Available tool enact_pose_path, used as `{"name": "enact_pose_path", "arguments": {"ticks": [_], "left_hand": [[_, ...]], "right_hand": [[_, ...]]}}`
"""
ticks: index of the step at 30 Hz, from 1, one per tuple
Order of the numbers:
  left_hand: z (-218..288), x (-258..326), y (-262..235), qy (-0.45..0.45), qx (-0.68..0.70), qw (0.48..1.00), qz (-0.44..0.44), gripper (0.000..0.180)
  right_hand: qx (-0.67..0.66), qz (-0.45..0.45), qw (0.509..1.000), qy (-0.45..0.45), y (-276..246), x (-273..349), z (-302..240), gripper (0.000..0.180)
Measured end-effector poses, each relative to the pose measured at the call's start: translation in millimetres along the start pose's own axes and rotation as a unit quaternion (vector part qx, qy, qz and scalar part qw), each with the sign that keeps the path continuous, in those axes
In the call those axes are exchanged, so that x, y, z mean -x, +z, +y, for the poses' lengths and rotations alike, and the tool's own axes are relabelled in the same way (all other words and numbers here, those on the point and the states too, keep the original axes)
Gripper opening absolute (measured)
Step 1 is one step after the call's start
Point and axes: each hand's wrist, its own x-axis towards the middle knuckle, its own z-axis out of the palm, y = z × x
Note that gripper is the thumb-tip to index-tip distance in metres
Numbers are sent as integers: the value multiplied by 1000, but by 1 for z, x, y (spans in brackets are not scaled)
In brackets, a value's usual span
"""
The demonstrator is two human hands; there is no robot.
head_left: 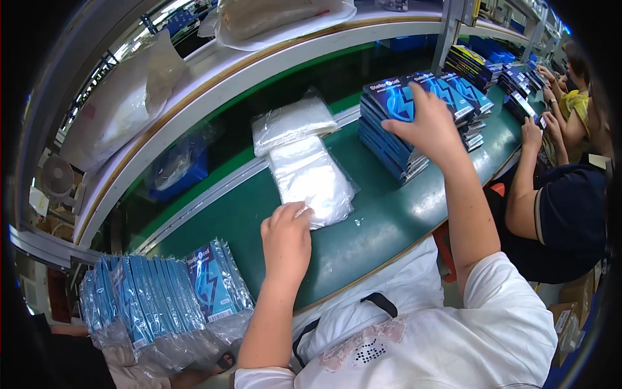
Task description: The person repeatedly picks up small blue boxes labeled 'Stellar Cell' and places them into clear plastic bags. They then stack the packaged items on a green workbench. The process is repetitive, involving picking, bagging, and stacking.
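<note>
My left hand (286,233) is at the near corner of a stack of clear plastic bags (311,178), its fingers bent together on the edge of the bags. A second pile of clear bags (295,123) lies just behind it. To the right, my right hand (431,126) reaches over stacks of flat blue boxes (392,100), thumb and fingers spread apart. The thumb is near the top box of the closest stack; whether it touches cannot be made out. More blue stacks stand beside it, partly behind my hand.
Many bagged blue boxes (155,292) stand in a row at the left end of the green table (249,220). A shelf (227,74) with plastic-wrapped bundles runs above the back. A blue bin (181,175) sits behind the table's rail. At right, co-workers' arms (528,188) handle dark boxes.
</note>
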Motion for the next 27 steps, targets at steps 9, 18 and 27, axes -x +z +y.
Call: {"name": "enact_pose_path", "arguments": {"ticks": [9,18,27], "left_hand": [[0,-12,1,13,90,988,128,19],[4,-8,1,-22,169,974,146,17],[2,-2,-2,-113,255,953,119,16]], "right_hand": [[-483,80,867,-94,-8,44,-39,75],[-771,-425,415,227,38,113,-30,38],[-766,-444,415,210,53,106,-40,63]]}}
